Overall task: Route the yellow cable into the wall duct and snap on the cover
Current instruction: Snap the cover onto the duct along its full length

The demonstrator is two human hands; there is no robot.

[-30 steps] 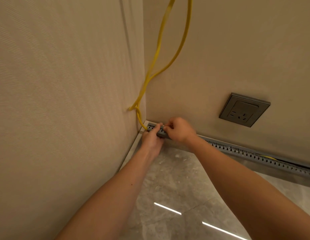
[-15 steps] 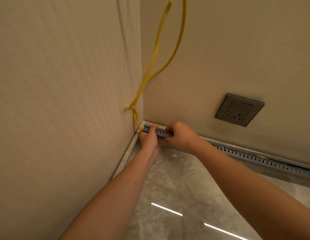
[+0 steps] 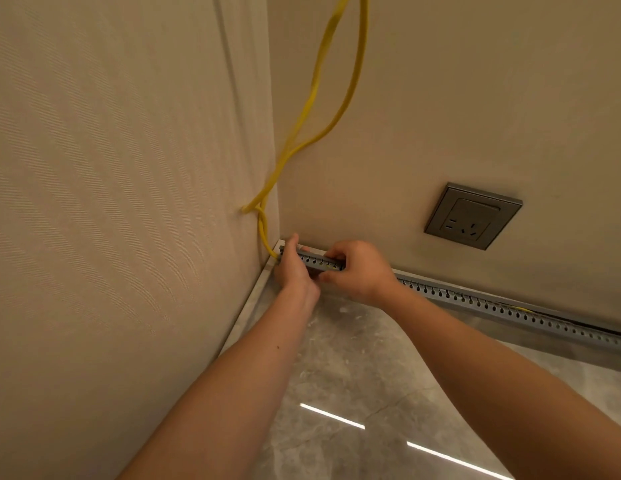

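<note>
Grey duct, one, gripped at its corner end by curled left hand and right hand; yellow cable, one; socket, one.

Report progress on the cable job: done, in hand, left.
Done: yellow cable enters the duct at its corner end, and a bit shows inside farther right. In hand: left hand and right hand grip the corner end. Left: slack hangs above; the open run shows no cover.
</note>
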